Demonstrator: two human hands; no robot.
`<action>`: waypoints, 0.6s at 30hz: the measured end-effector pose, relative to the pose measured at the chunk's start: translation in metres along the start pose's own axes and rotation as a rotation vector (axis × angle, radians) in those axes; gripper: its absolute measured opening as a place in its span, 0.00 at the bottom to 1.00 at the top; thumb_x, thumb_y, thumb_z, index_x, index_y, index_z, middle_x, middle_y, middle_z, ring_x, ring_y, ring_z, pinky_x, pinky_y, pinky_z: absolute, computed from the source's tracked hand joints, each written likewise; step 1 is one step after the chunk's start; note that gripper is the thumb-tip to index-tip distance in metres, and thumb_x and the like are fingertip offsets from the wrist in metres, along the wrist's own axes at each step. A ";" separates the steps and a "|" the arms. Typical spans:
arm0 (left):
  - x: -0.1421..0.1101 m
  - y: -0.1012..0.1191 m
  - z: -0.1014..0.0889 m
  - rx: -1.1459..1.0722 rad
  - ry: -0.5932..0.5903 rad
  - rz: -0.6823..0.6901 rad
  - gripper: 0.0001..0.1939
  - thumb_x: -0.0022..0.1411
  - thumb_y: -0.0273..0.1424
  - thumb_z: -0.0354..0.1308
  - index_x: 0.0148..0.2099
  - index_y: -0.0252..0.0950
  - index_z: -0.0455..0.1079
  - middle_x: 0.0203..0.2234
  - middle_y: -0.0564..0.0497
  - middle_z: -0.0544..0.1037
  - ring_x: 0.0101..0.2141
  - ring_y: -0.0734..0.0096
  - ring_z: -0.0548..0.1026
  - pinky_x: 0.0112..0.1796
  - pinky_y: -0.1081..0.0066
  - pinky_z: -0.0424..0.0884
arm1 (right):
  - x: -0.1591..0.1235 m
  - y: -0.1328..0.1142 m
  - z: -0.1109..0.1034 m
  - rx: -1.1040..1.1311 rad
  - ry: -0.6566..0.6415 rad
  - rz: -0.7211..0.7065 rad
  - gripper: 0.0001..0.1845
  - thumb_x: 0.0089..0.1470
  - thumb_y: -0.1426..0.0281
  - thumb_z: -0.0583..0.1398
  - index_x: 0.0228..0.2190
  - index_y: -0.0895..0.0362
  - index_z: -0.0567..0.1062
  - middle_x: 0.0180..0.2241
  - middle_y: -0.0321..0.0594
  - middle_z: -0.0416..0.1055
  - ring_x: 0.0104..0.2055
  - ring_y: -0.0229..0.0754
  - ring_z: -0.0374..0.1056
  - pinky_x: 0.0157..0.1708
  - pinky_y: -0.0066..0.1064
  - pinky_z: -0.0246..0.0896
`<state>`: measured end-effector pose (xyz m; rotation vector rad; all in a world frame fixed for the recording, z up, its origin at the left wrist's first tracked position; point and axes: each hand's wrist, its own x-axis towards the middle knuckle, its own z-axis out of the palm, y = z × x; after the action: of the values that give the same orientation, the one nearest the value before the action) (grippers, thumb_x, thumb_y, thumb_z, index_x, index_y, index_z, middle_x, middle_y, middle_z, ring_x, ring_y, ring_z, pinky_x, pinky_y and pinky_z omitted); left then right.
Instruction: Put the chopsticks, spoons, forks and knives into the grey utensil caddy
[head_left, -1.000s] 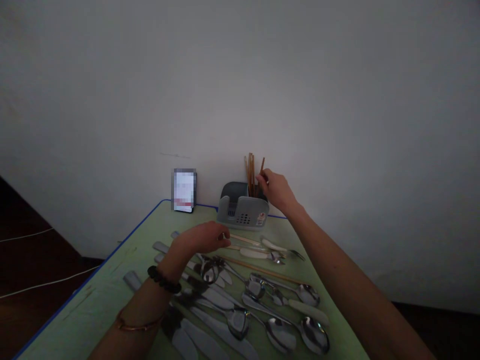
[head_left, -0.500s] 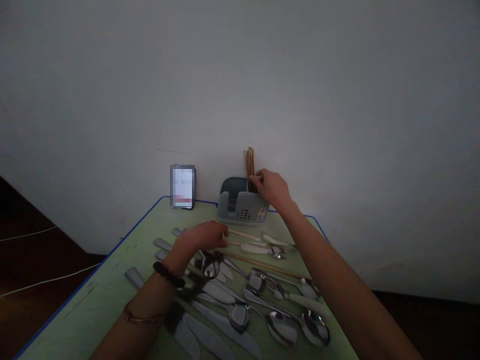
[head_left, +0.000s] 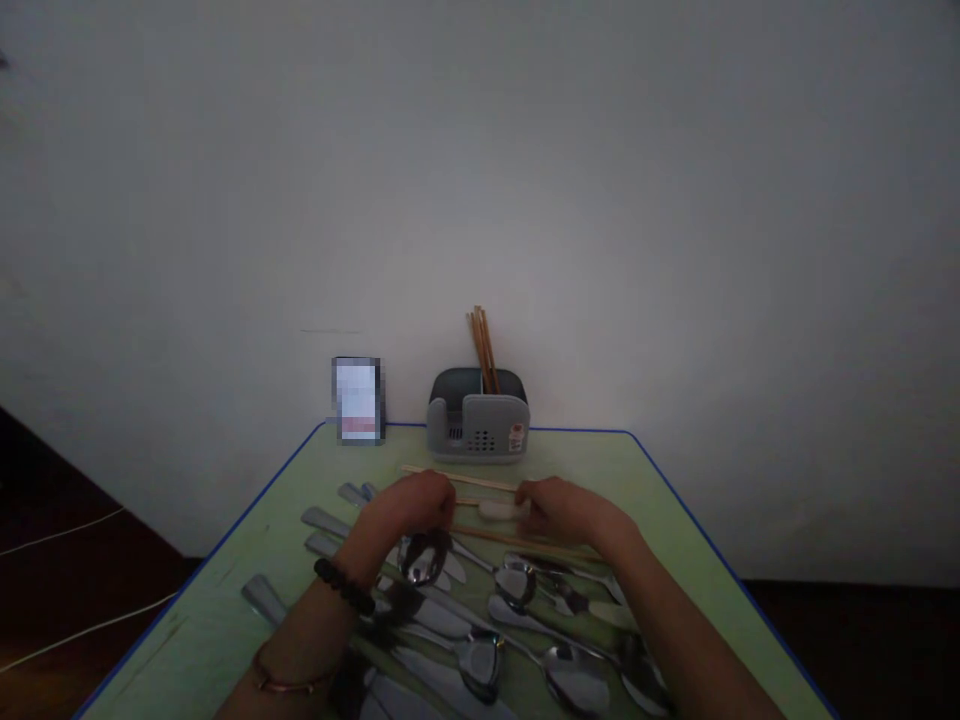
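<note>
My left hand (head_left: 420, 500) rests low over the table with its fingers curled, and a light wooden chopstick (head_left: 466, 501) comes out from under its fingertips. Facing it, my right hand (head_left: 562, 510) has thumb and fingers drawn together at the right end of another chopstick (head_left: 484, 482); its lower fingers are blurred. Between the hands lies a white utensil handle (head_left: 499, 510), partly covered by my right hand. A further chopstick (head_left: 510, 541) lies just nearer to me. Behind them stands a grey cutlery holder (head_left: 499, 412) with several brown chopsticks (head_left: 484, 345) upright in its right compartment.
Several metal spoons (head_left: 574, 675) and table knives (head_left: 262, 600) spread over the front of the green table (head_left: 180, 640), which has a blue edge. A phone with a lit screen (head_left: 358, 400) leans at the back left. The wall (head_left: 675, 250) rises right behind the table.
My right hand has let go of the chopsticks in the holder and come down to those on the table. My left hand has stayed nearly in place. The view has shifted slightly.
</note>
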<state>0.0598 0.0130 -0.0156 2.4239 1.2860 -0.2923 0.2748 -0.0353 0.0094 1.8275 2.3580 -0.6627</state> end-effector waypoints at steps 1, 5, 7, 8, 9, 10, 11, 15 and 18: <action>0.000 0.000 0.001 0.006 0.003 0.002 0.10 0.47 0.21 0.54 0.30 0.34 0.75 0.27 0.48 0.79 0.29 0.67 0.75 0.29 0.74 0.67 | 0.001 0.000 -0.001 0.002 -0.007 -0.005 0.20 0.46 0.69 0.62 0.44 0.58 0.75 0.36 0.46 0.76 0.37 0.46 0.71 0.35 0.33 0.62; -0.003 -0.002 -0.001 -0.002 0.008 0.007 0.07 0.48 0.22 0.53 0.27 0.33 0.72 0.27 0.45 0.78 0.29 0.65 0.74 0.29 0.71 0.66 | 0.006 -0.001 -0.004 -0.004 -0.056 -0.034 0.23 0.43 0.69 0.65 0.45 0.57 0.74 0.36 0.43 0.76 0.37 0.45 0.71 0.35 0.32 0.62; -0.008 -0.006 -0.005 -0.026 0.010 0.007 0.07 0.49 0.22 0.52 0.27 0.33 0.71 0.27 0.46 0.78 0.28 0.67 0.74 0.29 0.73 0.66 | 0.008 0.001 -0.003 0.012 -0.073 -0.048 0.23 0.43 0.69 0.65 0.45 0.58 0.74 0.37 0.44 0.76 0.37 0.45 0.70 0.35 0.33 0.62; -0.011 -0.009 -0.009 -0.051 0.011 0.011 0.07 0.50 0.22 0.51 0.28 0.33 0.70 0.27 0.47 0.77 0.28 0.68 0.74 0.28 0.73 0.65 | 0.009 0.002 -0.004 0.028 -0.085 -0.059 0.23 0.43 0.69 0.65 0.44 0.58 0.74 0.37 0.44 0.76 0.37 0.45 0.70 0.35 0.32 0.61; -0.014 -0.011 -0.012 -0.083 0.015 0.019 0.07 0.51 0.22 0.50 0.29 0.33 0.70 0.26 0.49 0.77 0.27 0.69 0.73 0.28 0.75 0.65 | 0.009 0.003 -0.005 0.045 -0.100 -0.077 0.21 0.43 0.70 0.64 0.42 0.58 0.74 0.37 0.44 0.76 0.36 0.44 0.70 0.34 0.31 0.61; -0.017 -0.014 -0.017 -0.140 0.023 0.040 0.08 0.53 0.23 0.49 0.31 0.34 0.69 0.26 0.50 0.76 0.26 0.71 0.73 0.27 0.76 0.65 | 0.008 0.004 -0.007 0.058 -0.119 -0.097 0.18 0.45 0.71 0.63 0.41 0.59 0.74 0.36 0.43 0.76 0.35 0.42 0.70 0.33 0.30 0.61; -0.021 -0.016 -0.022 -0.233 0.066 0.079 0.08 0.55 0.24 0.48 0.32 0.34 0.68 0.25 0.51 0.76 0.26 0.72 0.73 0.27 0.77 0.65 | 0.006 0.005 -0.010 0.075 -0.136 -0.125 0.13 0.47 0.71 0.62 0.39 0.59 0.75 0.34 0.41 0.75 0.34 0.40 0.69 0.32 0.28 0.60; -0.034 -0.013 -0.043 -0.416 0.469 0.222 0.11 0.62 0.34 0.47 0.37 0.35 0.68 0.26 0.53 0.73 0.27 0.73 0.70 0.28 0.76 0.67 | -0.012 0.008 -0.035 0.296 -0.043 -0.294 0.11 0.57 0.66 0.52 0.32 0.59 0.72 0.23 0.34 0.67 0.24 0.33 0.62 0.24 0.24 0.56; -0.042 0.003 -0.052 -0.456 0.705 0.313 0.11 0.62 0.36 0.51 0.40 0.36 0.70 0.27 0.53 0.73 0.27 0.74 0.70 0.29 0.76 0.67 | -0.029 0.008 -0.054 0.455 0.123 -0.378 0.15 0.59 0.61 0.50 0.31 0.59 0.69 0.19 0.29 0.57 0.20 0.31 0.53 0.21 0.24 0.50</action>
<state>0.0391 0.0025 0.0472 2.3219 1.0215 0.9113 0.3008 -0.0396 0.0650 1.6014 2.8542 -1.2510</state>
